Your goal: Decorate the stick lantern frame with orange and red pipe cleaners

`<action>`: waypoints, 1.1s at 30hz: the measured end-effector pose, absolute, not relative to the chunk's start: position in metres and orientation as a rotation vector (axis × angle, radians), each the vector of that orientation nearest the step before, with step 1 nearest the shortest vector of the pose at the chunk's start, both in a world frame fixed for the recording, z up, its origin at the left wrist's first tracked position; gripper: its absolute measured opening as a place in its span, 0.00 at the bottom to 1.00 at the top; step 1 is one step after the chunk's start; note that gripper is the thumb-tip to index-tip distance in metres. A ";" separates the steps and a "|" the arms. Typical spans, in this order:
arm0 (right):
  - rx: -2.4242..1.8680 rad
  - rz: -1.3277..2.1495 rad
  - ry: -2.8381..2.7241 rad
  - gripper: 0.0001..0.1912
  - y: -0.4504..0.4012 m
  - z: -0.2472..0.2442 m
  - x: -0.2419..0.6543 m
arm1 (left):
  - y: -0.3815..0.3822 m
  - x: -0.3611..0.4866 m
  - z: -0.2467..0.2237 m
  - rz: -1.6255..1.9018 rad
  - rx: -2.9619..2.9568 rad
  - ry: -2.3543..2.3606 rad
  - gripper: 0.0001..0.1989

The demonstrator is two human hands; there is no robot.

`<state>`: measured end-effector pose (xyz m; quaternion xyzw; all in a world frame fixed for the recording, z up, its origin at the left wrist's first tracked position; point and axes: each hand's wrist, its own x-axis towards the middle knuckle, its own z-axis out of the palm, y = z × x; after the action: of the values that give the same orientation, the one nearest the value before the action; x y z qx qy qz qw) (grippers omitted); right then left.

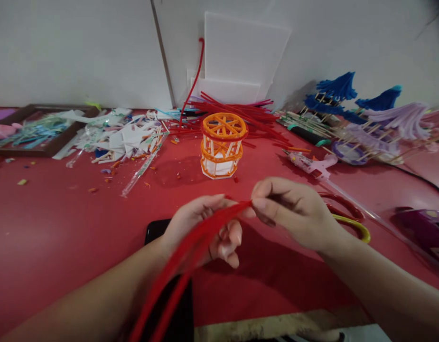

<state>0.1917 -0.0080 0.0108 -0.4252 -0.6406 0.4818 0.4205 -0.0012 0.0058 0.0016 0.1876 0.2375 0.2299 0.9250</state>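
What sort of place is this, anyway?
Probably a craft worktable, though I can't tell if it's at home or in a workshop. What looks like a pink glue gun lies at the right, a small orange-and-white model stands mid-table, and the right hand pinches red strands.

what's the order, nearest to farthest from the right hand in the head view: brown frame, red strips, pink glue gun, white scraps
1. Red strips, pinched in the right hand.
2. Pink glue gun, just beyond, right side.
3. White scraps, back left.
4. Brown frame, far left.
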 end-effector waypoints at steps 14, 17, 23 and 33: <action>-1.153 0.507 -1.566 0.06 -0.019 -0.012 0.161 | -0.005 0.014 -0.010 0.995 0.646 0.873 0.10; -1.072 0.284 -1.726 0.07 -0.020 -0.011 0.162 | -0.006 0.013 -0.010 1.034 0.652 0.862 0.10; -0.991 0.222 -1.847 0.07 -0.020 -0.012 0.163 | -0.006 0.011 -0.007 1.077 0.713 0.842 0.10; -1.078 0.411 -1.843 0.07 -0.024 -0.012 0.159 | -0.001 0.009 -0.011 1.055 0.927 0.959 0.08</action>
<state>0.1590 -0.0241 -0.0123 -0.4388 -0.7503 0.1673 0.4653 0.0089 -0.0012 -0.0112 0.4096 0.4237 0.4662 0.6599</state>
